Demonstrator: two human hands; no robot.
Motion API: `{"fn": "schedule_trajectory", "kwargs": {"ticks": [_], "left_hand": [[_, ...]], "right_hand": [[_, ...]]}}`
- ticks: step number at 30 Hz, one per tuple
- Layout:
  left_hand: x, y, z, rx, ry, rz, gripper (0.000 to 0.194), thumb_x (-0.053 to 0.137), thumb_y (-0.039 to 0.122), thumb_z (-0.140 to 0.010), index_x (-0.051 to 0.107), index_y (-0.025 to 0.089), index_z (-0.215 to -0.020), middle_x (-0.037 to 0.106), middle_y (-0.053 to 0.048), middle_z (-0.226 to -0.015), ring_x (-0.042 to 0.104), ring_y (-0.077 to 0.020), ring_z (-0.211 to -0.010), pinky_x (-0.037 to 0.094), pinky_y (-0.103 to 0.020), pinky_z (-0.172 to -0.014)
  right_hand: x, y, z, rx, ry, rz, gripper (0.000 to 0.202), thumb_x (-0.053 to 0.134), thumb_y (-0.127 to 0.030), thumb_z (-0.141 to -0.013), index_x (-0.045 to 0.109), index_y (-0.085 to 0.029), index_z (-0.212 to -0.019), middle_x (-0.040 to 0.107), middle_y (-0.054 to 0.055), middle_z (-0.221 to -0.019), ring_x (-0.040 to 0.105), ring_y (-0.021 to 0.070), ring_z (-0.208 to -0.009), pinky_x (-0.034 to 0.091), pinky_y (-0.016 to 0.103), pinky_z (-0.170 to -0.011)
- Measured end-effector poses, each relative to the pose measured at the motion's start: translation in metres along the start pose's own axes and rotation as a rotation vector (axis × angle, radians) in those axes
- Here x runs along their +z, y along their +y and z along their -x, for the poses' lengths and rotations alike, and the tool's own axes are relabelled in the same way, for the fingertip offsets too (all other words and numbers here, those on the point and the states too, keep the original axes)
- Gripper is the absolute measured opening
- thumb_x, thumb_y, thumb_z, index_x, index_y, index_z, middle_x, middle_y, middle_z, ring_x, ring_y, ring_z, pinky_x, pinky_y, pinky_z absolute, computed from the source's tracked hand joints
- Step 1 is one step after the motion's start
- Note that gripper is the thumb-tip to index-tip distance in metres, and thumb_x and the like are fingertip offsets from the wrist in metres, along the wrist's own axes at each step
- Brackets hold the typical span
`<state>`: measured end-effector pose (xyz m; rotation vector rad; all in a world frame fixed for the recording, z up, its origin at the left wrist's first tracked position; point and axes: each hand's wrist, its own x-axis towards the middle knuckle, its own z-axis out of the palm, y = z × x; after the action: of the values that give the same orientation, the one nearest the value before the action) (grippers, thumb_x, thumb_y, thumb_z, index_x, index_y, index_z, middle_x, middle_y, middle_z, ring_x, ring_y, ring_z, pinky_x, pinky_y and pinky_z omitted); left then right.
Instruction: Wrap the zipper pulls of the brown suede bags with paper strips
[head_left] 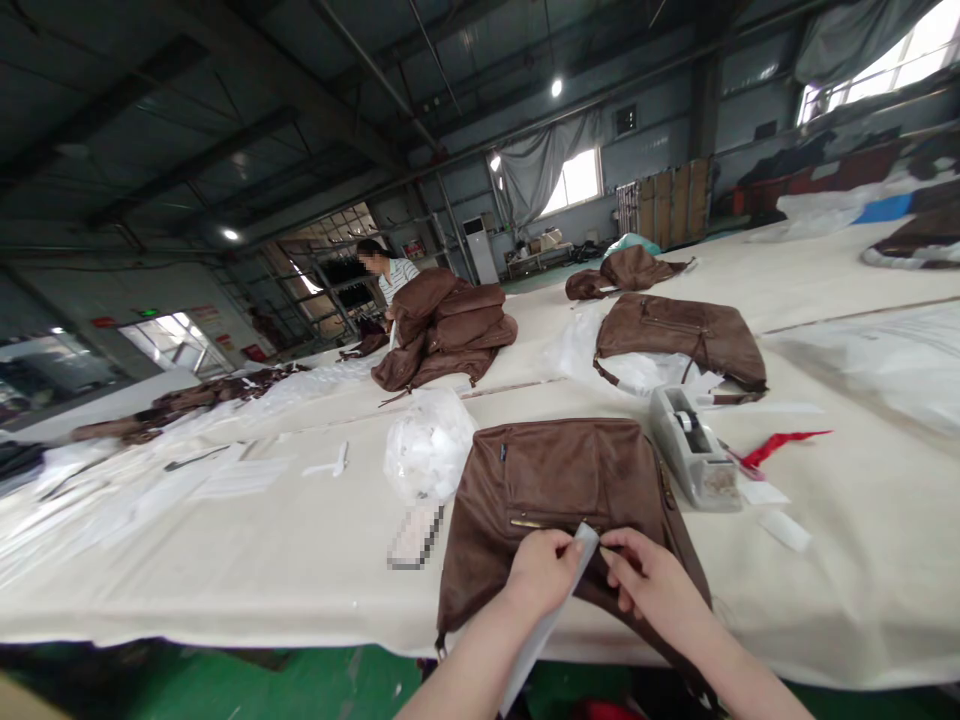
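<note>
A brown leather-look handbag lies in front of me, a zip across its panel. Between my left thumb and fingers, my left hand pinches a whitish strip that looks like thin foam or paper. The strip's top end reaches the zip, and its tail hangs past the table's front edge. Just right of that top end, my right hand is closed over the bag with thumb and forefinger together. What those fingertips hold, if anything, is too small to make out. The bag's dark strap runs below my right hand.
A tape dispenser stands right of the bag, near a red ribbon. Left are a clear bag of white stuffing and a phone-like object. Behind lie another brown bag and a brown pile, a person beyond.
</note>
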<state>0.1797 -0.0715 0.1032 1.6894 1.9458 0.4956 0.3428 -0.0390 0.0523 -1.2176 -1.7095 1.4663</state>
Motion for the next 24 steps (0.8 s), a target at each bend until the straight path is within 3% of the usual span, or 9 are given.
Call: {"fn": "schedule_trajectory", "kwargs": {"ticks": [6,12,14,17,19,22,24], "left_hand": [[0.005,0.000,-0.006,-0.041,0.004,0.073,0.036,0.049,0.044,-0.086,0.074,0.017,-0.086,0.074,-0.005,-0.083,0.064,-0.0179,-0.076,0.043,-0.026,-0.066],[0.009,-0.001,-0.012,-0.071,-0.017,0.083,0.028,0.052,0.035,-0.085,0.074,0.018,-0.084,0.073,-0.003,-0.081,0.064,-0.0165,-0.075,0.044,-0.024,-0.067],[0.012,0.000,-0.007,-0.065,0.032,0.039,0.025,0.052,0.032,-0.085,0.072,0.018,-0.082,0.072,-0.004,-0.082,0.063,-0.0173,-0.076,0.044,-0.026,-0.069],[0.023,0.000,0.004,0.063,0.216,-0.157,0.025,0.046,0.026,-0.089,0.070,0.019,-0.083,0.068,-0.006,-0.085,0.061,-0.0189,-0.082,0.045,-0.029,-0.075],[0.033,-0.003,0.012,0.199,0.320,-0.302,0.027,0.041,0.023,-0.092,0.068,0.020,-0.097,0.066,-0.006,-0.088,0.060,-0.0193,-0.086,0.046,-0.030,-0.078],[0.048,-0.014,0.020,0.354,0.371,-0.514,0.034,0.044,0.018,-0.091,0.056,0.015,-0.123,0.063,-0.007,-0.093,0.059,-0.0205,-0.087,0.049,-0.032,-0.074],[0.054,-0.021,0.022,0.425,0.379,-0.664,0.041,0.048,0.014,-0.088,0.050,0.011,-0.129,0.061,-0.008,-0.095,0.058,-0.0208,-0.085,0.051,-0.033,-0.069]], "right_hand": [[0.012,-0.003,-0.002,0.199,-0.170,-0.125,0.028,0.042,-0.044,-0.088,0.053,-0.018,-0.090,0.061,-0.001,-0.056,0.055,0.0117,-0.035,0.032,0.018,-0.029],[0.016,0.007,-0.012,0.162,-0.087,-0.228,0.033,0.050,-0.051,-0.081,0.055,-0.018,-0.083,0.059,-0.003,-0.056,0.053,0.0095,-0.035,0.031,0.017,-0.028],[0.016,0.010,-0.014,0.137,-0.054,-0.214,0.033,0.054,-0.052,-0.079,0.056,-0.019,-0.079,0.060,-0.003,-0.058,0.053,0.0090,-0.036,0.031,0.017,-0.028],[0.018,0.012,-0.017,0.115,-0.018,-0.213,0.033,0.056,-0.051,-0.076,0.055,-0.019,-0.071,0.059,-0.003,-0.057,0.049,0.0082,-0.035,0.027,0.018,-0.029],[0.019,0.011,-0.019,0.118,-0.007,-0.242,0.033,0.057,-0.051,-0.075,0.053,-0.019,-0.066,0.056,-0.004,-0.053,0.043,0.0067,-0.032,0.024,0.018,-0.029],[0.019,0.009,-0.021,0.142,-0.009,-0.277,0.036,0.058,-0.052,-0.073,0.050,-0.019,-0.062,0.051,-0.006,-0.047,0.034,0.0043,-0.029,0.020,0.019,-0.030],[0.018,0.007,-0.021,0.165,-0.019,-0.292,0.038,0.058,-0.054,-0.072,0.049,-0.019,-0.060,0.049,-0.007,-0.045,0.031,0.0036,-0.027,0.017,0.019,-0.030]]}}
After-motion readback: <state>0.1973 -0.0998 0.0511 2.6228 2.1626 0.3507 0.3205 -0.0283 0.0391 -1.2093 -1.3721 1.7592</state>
